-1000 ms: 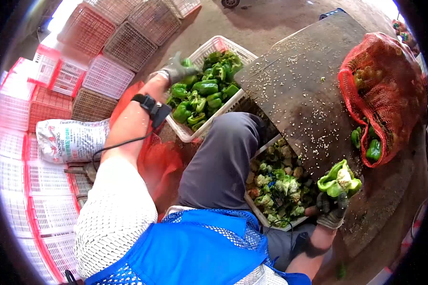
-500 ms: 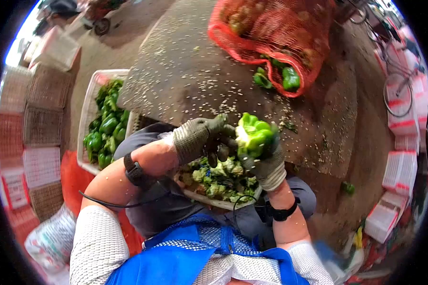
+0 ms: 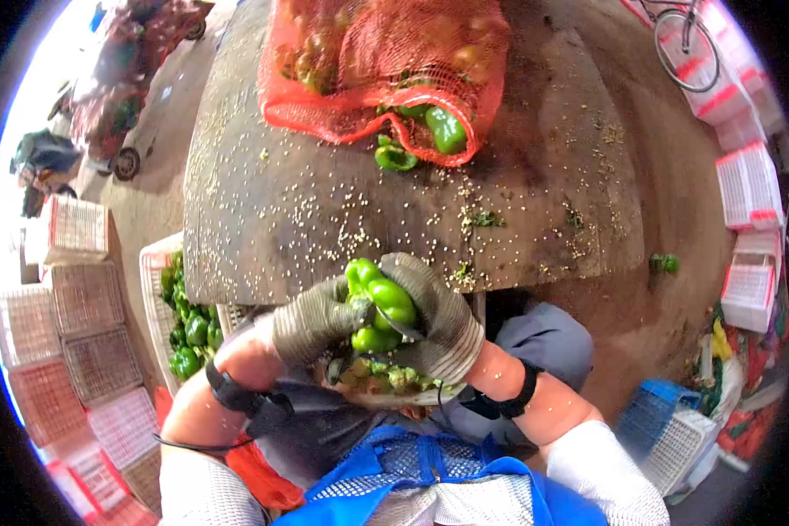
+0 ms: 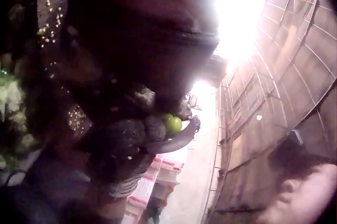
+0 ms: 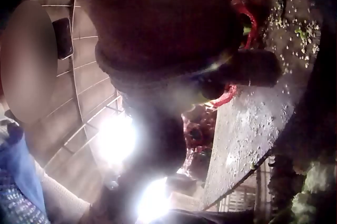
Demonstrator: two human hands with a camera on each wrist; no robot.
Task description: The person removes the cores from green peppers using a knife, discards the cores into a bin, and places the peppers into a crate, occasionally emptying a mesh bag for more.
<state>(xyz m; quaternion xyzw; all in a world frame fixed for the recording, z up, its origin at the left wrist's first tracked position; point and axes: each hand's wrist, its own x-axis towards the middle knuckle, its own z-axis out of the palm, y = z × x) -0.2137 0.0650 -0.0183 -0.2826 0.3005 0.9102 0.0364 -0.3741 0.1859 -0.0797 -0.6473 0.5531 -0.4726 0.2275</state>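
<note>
A green bell pepper (image 3: 379, 302) is held between both gloved hands, just over the near edge of the wooden board (image 3: 324, 245). My left hand (image 3: 316, 320) grips it from the left, fingertips against its side. From the right, my right hand (image 3: 438, 316) curls round it. A thin dark curved edge, like a small blade, crosses the pepper's lower part; I cannot tell which hand holds it. In the left wrist view a bit of the pepper (image 4: 172, 125) shows beyond dark glove fingers. Heavy shadow hides the right hand's hold in the right wrist view.
A red mesh sack (image 3: 386, 53) lies on the board, peppers (image 3: 447, 131) at its mouth and pale seeds scattered around. Beneath the hands is a container of trimmings (image 3: 403, 379). A white crate (image 3: 158, 307) of peppers stands left. Stacked crates (image 3: 79, 298) line the far left.
My left hand has come from the pepper crate to join the right hand. The right hand has brought its pepper in front of the body. The head view has turned to the right.
</note>
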